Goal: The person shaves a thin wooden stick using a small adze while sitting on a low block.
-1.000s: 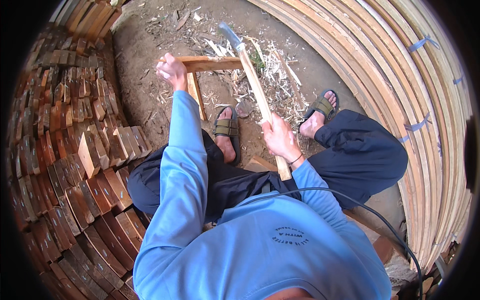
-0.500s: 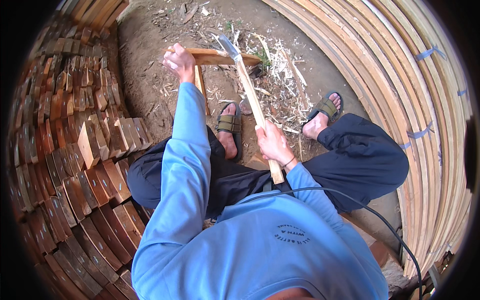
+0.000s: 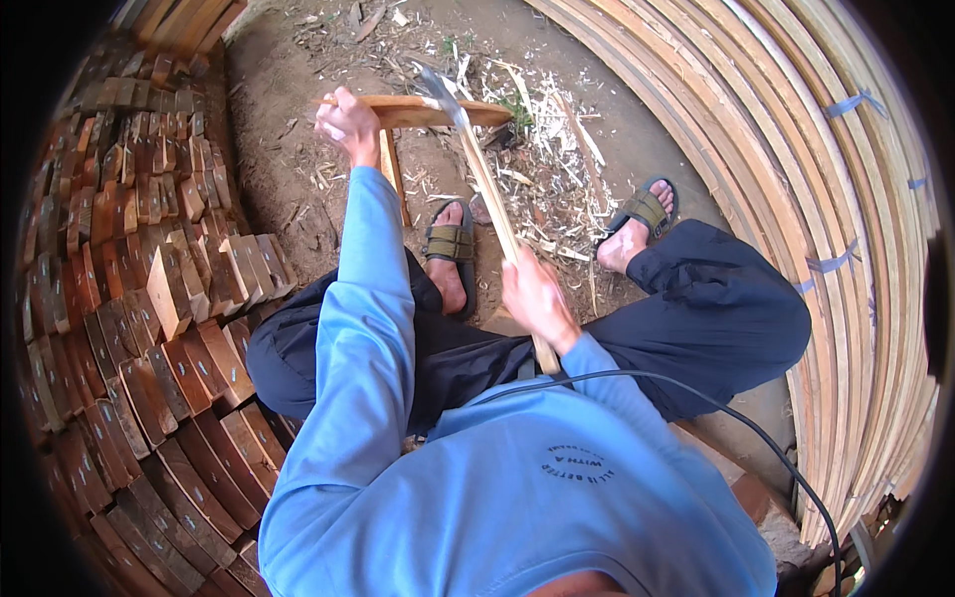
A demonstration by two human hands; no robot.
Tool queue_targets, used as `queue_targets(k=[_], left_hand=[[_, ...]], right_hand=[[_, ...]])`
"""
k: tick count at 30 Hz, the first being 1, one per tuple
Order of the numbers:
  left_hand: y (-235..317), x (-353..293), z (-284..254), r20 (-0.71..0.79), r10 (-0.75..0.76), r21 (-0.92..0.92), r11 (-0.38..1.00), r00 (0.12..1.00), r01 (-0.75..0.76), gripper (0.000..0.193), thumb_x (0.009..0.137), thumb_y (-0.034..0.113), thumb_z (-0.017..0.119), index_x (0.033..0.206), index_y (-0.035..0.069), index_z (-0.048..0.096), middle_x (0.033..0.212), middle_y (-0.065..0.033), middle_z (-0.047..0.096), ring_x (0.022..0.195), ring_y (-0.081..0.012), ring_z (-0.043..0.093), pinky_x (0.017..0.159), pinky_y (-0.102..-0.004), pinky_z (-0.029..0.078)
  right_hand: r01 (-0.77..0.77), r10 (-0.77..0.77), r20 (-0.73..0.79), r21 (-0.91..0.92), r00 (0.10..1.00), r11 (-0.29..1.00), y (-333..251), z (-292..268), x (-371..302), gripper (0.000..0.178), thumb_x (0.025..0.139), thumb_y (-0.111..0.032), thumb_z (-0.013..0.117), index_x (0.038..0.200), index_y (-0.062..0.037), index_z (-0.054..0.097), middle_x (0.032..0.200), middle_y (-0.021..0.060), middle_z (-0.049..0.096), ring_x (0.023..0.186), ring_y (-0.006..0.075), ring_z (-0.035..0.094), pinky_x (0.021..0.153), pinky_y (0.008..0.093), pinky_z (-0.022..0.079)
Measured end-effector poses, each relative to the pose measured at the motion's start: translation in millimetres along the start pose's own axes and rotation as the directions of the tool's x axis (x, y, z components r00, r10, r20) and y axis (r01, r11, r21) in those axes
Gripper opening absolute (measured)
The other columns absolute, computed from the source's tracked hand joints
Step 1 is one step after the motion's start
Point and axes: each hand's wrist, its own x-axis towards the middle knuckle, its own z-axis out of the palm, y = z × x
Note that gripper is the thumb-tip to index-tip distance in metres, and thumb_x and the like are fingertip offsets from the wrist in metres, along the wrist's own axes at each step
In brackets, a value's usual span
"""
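Observation:
My left hand [image 3: 350, 126], far out in front of me, is closed round one end of a short reddish-brown board [image 3: 408, 112] held crosswise above the ground. My right hand [image 3: 537, 297] grips the lower part of the long pale handle of a chopping tool [image 3: 484, 186]. Its grey metal head [image 3: 442, 92] lies over the board's middle, slightly blurred; whether it is an adze or a hatchet, I cannot tell. Below the board, a narrow wooden strip [image 3: 394, 174] slants toward my left foot.
Stacked wood blocks [image 3: 129, 328] rise along the left. Long bundled strips [image 3: 796, 199] with blue ties curve along the right. Pale shavings [image 3: 567, 149] litter the dirt beyond my sandalled feet [image 3: 450, 257]. A black cable [image 3: 696, 385] crosses my lap.
The tool has shifted slightly left and up, its head still over the board. My right hand has moved a little left. The left hand keeps its hold on the board, slightly farther left.

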Motion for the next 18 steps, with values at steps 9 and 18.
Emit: queue_targets(k=[9,18], left_hand=[[26,-1,3,0.077,-0.131,-0.003,0.991,0.988,0.131,0.046,0.082,0.029,0.046,0.07,-0.012,0.064,0.077,-0.0336,0.066,0.073,-0.0479,0.065,0.075,-0.0522,0.047],[13,5,0,0.017,-0.148,0.059,0.987,0.989,0.147,0.045,0.083,0.028,0.046,0.073,-0.012,0.064,0.076,-0.0336,0.065,0.073,-0.0477,0.063,0.076,-0.0536,0.044]], right_hand=[[0.284,-0.298,-0.198,-0.097,0.934,0.954,25,18,14,0.018,0.096,-0.016,0.053,0.097,0.0025,0.051,0.072,0.0273,0.06,0.07,0.0477,0.061,0.064,0.0554,0.047],[-0.034,0.035,0.015,-0.076,0.999,0.997,-9,3,8,0.021,0.095,-0.015,0.052,0.102,0.0048,0.048,0.069,0.0283,0.059,0.07,0.0469,0.064,0.062,0.0557,0.048]])
